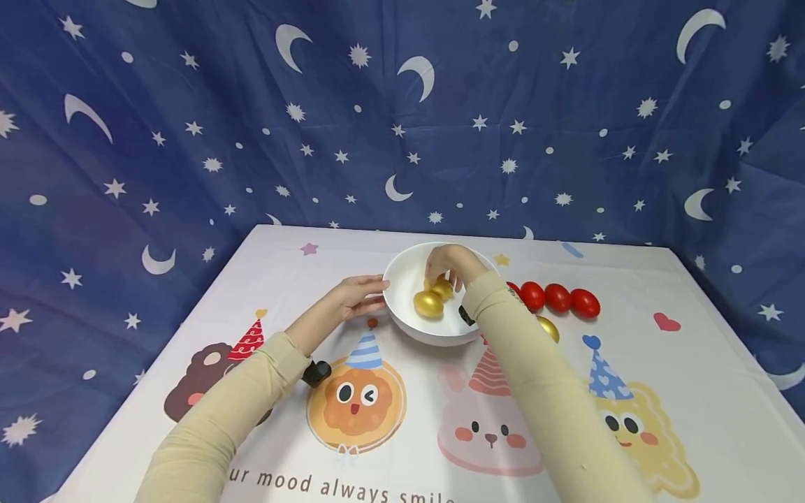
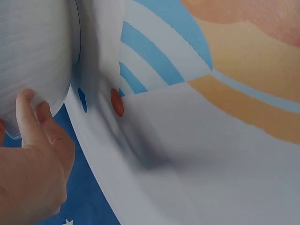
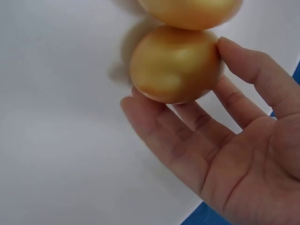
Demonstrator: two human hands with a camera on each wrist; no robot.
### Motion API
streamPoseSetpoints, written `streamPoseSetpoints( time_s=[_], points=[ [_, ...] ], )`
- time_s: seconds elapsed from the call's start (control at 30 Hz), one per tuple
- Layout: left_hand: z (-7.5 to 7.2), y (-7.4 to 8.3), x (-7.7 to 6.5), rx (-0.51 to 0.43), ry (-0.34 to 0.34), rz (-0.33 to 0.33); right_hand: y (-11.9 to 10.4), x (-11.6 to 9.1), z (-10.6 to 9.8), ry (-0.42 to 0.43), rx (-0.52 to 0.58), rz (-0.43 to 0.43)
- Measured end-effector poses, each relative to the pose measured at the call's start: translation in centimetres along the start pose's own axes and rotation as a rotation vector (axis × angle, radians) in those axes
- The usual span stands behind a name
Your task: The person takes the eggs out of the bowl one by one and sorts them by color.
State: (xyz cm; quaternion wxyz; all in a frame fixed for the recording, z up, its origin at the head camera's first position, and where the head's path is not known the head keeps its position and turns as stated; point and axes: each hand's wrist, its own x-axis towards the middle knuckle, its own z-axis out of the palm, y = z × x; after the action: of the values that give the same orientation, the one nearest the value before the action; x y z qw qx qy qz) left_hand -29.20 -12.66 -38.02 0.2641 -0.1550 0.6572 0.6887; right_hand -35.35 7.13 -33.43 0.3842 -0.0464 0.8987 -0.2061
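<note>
A white bowl (image 1: 405,325) stands on the table, with two golden eggs visible inside. My right hand (image 1: 448,264) reaches down into it. In the right wrist view, the thumb and fingers of this hand (image 3: 248,164) pinch one golden egg (image 3: 176,65); the other golden egg (image 3: 192,11) touches it. The head view shows the nearer golden egg (image 1: 428,304) lying free on the bowl's floor. My left hand (image 1: 357,297) holds the bowl at its left side, one digit at the rim. Its fingertips press the outer wall (image 2: 35,56) in the left wrist view.
Several red eggs (image 1: 557,298) lie in a row right of the bowl, partly behind my right sleeve (image 1: 534,377). Another golden egg (image 1: 548,328) lies beside that sleeve, partly hidden. A printed white cloth (image 1: 660,391) covers the table; a dark blue curtain (image 1: 352,175) hangs behind.
</note>
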Motion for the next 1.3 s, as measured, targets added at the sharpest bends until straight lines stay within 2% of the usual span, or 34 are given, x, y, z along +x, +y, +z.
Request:
streamPoseSetpoints(
  time_s=[0.27, 0.6, 1.07, 1.3],
  points=[
    [0.3, 0.3, -0.1, 0.004, 0.002, 0.006, 0.2, 0.1, -0.6, 0.007, -0.015, -0.001],
    [0.2, 0.7, -0.1, 0.014, 0.017, 0.017, -0.2, -1.6, -1.7, 0.031, 0.017, -0.044],
    [0.2, 0.6, -0.4, 0.003, 0.004, 0.015, -0.1, -2.9, -2.2, 0.053, -0.053, -0.063],
    [0.1, 0.3, -0.2, 0.006, 0.006, 0.000, 0.0, -3.4, -2.2, 0.060, -0.103, -0.103]
  ],
)
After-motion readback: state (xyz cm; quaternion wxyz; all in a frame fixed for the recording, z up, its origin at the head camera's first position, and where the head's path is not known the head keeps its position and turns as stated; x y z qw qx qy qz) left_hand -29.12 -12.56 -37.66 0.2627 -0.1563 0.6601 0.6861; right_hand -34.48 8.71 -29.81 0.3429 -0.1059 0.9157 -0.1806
